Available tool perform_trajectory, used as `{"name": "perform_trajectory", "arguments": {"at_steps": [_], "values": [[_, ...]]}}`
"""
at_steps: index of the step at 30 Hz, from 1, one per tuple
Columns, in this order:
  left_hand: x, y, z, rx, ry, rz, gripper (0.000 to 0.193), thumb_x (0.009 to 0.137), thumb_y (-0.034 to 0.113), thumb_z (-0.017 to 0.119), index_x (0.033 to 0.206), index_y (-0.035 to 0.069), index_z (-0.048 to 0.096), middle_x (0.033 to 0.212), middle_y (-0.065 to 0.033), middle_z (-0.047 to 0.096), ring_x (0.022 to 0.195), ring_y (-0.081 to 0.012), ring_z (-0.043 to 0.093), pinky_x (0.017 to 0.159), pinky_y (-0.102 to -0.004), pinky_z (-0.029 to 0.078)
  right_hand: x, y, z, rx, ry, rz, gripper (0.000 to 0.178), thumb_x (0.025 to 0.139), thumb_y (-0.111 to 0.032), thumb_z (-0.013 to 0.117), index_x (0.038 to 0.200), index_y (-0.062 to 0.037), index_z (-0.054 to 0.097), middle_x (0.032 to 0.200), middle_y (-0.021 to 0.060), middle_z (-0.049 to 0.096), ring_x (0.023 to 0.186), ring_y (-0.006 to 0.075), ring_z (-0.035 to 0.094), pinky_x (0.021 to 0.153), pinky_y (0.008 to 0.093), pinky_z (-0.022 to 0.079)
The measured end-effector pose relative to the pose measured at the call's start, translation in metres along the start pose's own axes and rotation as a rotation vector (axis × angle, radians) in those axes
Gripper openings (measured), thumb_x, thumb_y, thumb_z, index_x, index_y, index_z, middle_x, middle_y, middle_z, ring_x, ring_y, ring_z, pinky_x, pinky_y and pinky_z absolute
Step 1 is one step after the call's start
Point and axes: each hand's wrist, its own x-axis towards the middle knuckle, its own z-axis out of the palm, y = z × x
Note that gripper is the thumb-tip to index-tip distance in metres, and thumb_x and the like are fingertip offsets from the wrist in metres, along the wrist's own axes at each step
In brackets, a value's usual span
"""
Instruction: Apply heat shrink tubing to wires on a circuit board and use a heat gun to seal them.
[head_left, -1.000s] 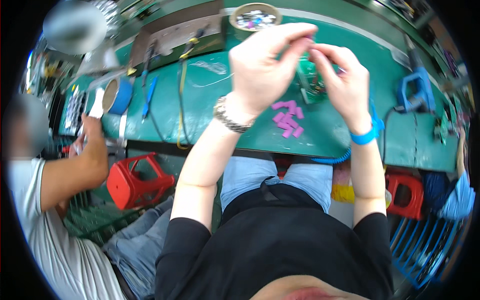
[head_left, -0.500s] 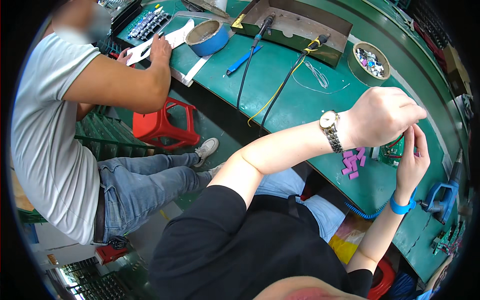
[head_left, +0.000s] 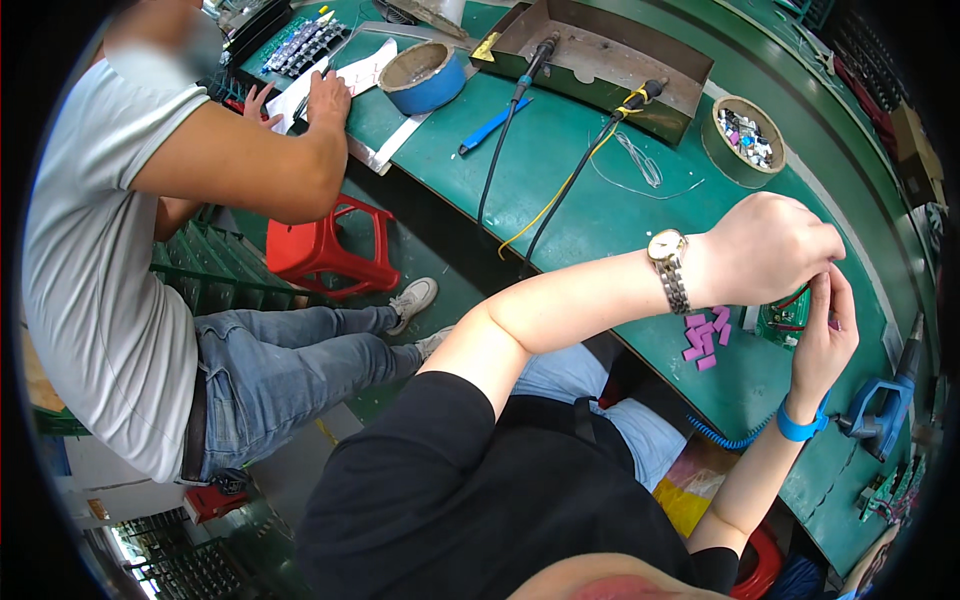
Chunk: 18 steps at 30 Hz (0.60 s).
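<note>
My left hand (head_left: 765,248), with a metal watch on its wrist, and my right hand (head_left: 825,335), with a blue wrist strap, meet over a small green circuit board (head_left: 782,318) on the green workbench (head_left: 600,200). The fingers of both hands pinch at the board's upper right part; what sits between the fingertips is too small to make out. Several small pink parts (head_left: 705,335) lie on the bench just left of the board.
A co-worker in a grey shirt and jeans sits at my left, a hand (head_left: 325,95) on papers by a blue tape roll (head_left: 425,75). A round tub of small parts (head_left: 745,140), two corded tools, a metal tray (head_left: 610,50), a red stool (head_left: 325,245) and a blue power tool (head_left: 880,410) are around.
The view has swung further left and down, so the co-worker and the floor fill more of it. My two hands have stayed together at the circuit board.
</note>
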Motion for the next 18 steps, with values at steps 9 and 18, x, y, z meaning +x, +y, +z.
{"name": "perform_trajectory", "arguments": {"at_steps": [9, 18], "values": [[-0.007, -0.004, 0.007, -0.291, -0.171, -0.334, 0.017, 0.077, 0.015, 0.071, 0.092, 0.005, 0.072, 0.084, -0.0098, 0.071, 0.077, -0.0191, 0.071, 0.070, -0.0286, 0.056, -0.023, -0.009, -0.033, -0.175, -0.129, -0.039, 0.040, 0.082, -0.010, 0.071, 0.120, -0.0028, 0.059, 0.110, 0.0070, 0.063, 0.099, 0.0155, 0.058, 0.087, 0.0286, 0.044], [-0.023, -0.015, 0.021, -0.209, -0.625, -0.343, 0.016, 0.084, 0.013, 0.070, 0.093, 0.000, 0.071, 0.094, -0.0067, 0.067, 0.078, -0.0148, 0.065, 0.070, -0.0261, 0.052, -0.038, 0.011, -0.065, -0.095, -0.029, -0.030, 0.026, 0.084, -0.009, 0.068, 0.109, -0.0038, 0.065, 0.102, 0.0049, 0.067, 0.093, 0.0141, 0.062, 0.081, 0.0271, 0.047]]}}
